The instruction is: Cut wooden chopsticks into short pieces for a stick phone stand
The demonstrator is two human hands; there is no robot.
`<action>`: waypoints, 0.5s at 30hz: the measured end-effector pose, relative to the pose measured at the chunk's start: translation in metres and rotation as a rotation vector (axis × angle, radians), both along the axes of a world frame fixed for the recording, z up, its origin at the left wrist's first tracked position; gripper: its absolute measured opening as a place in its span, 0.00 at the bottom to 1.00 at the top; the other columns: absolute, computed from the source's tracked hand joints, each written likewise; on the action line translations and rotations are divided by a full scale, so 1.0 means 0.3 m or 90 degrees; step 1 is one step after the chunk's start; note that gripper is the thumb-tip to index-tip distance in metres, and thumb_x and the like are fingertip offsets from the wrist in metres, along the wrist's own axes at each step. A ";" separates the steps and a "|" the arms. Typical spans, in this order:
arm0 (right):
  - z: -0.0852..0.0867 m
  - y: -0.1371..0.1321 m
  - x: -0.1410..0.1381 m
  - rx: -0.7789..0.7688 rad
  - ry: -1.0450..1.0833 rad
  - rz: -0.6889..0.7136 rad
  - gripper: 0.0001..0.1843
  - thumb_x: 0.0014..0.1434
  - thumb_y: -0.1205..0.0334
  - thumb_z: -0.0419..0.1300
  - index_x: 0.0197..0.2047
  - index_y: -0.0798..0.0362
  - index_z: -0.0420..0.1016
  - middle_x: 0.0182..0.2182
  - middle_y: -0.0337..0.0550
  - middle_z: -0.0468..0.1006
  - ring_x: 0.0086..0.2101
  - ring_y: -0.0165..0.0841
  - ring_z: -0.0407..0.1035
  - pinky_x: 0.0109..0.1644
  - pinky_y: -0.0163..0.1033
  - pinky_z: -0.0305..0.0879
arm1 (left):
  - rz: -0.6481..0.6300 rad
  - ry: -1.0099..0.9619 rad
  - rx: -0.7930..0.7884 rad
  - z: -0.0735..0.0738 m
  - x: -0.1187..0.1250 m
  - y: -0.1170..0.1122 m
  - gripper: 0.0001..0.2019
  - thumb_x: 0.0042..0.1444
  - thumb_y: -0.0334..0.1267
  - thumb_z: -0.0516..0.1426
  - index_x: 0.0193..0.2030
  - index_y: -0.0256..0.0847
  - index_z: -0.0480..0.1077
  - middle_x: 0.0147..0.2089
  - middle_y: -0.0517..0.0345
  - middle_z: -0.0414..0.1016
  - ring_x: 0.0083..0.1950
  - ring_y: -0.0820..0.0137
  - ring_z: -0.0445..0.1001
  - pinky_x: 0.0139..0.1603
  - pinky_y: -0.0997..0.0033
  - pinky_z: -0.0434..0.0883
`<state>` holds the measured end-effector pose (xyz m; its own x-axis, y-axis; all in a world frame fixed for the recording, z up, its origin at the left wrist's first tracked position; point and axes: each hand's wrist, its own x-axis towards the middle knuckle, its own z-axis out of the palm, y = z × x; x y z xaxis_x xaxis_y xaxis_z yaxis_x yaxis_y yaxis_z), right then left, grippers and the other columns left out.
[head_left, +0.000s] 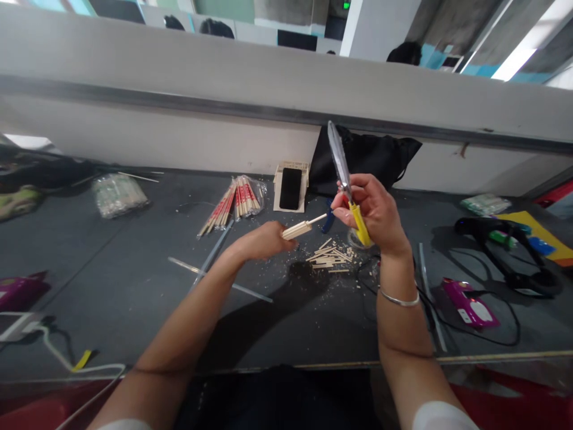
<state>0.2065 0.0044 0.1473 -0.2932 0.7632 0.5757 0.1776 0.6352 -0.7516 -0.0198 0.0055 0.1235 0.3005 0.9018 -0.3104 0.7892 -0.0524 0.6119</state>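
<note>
My left hand (pixel 266 240) is closed around a small bundle of pale wooden sticks (pixel 296 230), with one thin stick jutting out of its right end. To the right, my right hand (pixel 373 209) grips a pair of scissors (pixel 342 167) by its yellow handles. The grey blades point up and look closed, away from the sticks. Beneath both hands, a loose pile of short cut sticks (pixel 331 257) lies on the dark table among scattered wood crumbs. Partly hidden behind the right hand is a roll of clear tape (pixel 357 240), with a blue tool (pixel 329 220) beside it.
Plastic-wrapped chopsticks (pixel 246 197) and a phone (pixel 290 188) lie at the back, near a black bag (pixel 380 155). Clear strips (pixel 250 291) cross on the left. A purple box (pixel 470 303) with cables and a black frame (pixel 505 251) occupy the right. A low partition wall (pixel 179 131) bounds the table.
</note>
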 end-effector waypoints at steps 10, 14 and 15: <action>-0.021 0.012 -0.038 0.014 0.016 -0.028 0.18 0.54 0.61 0.68 0.47 0.45 0.71 0.31 0.31 0.73 0.29 0.26 0.69 0.34 0.34 0.69 | 0.014 -0.061 -0.037 0.000 -0.010 0.002 0.13 0.48 0.44 0.61 0.22 0.43 0.61 0.16 0.63 0.60 0.18 0.74 0.60 0.21 0.69 0.56; -0.011 0.034 0.008 0.040 0.120 -0.136 0.19 0.53 0.60 0.70 0.46 0.43 0.69 0.32 0.32 0.72 0.29 0.27 0.69 0.33 0.35 0.69 | 0.112 -0.059 -0.002 0.004 -0.067 0.050 0.13 0.48 0.44 0.62 0.23 0.43 0.63 0.17 0.62 0.60 0.19 0.73 0.60 0.22 0.68 0.55; -0.011 0.040 0.018 0.037 0.142 -0.149 0.19 0.53 0.60 0.69 0.46 0.43 0.68 0.32 0.31 0.71 0.29 0.27 0.69 0.32 0.35 0.69 | 0.163 -0.057 0.029 0.006 -0.086 0.063 0.13 0.49 0.45 0.62 0.24 0.42 0.64 0.17 0.61 0.60 0.20 0.72 0.60 0.22 0.68 0.56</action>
